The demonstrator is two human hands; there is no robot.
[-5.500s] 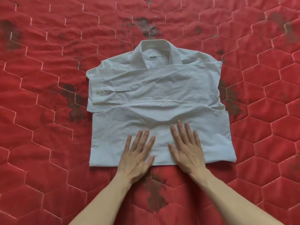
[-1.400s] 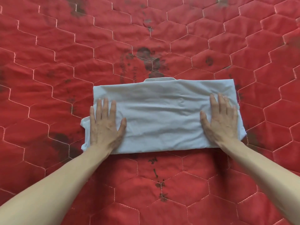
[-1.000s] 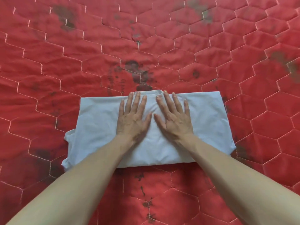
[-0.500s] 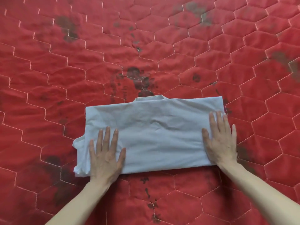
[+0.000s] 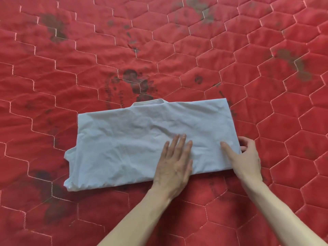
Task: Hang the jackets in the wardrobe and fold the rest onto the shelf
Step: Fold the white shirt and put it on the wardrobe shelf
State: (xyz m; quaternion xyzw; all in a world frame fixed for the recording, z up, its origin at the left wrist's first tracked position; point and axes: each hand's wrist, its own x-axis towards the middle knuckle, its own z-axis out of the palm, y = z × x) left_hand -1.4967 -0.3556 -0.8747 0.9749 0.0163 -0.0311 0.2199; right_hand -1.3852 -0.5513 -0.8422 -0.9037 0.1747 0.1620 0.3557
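Head view: your left hand (image 5: 173, 165) lies flat, fingers straight, on the soft, light shirt (image 5: 142, 144); right hand (image 5: 245, 157) pinches its right edge, a good hold.

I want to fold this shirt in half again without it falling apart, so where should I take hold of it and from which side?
Probably the right short edge of the folded shirt, from the right. The right hand already curls around it there, and the left hand lies flat as an anchor. The left end is looser.
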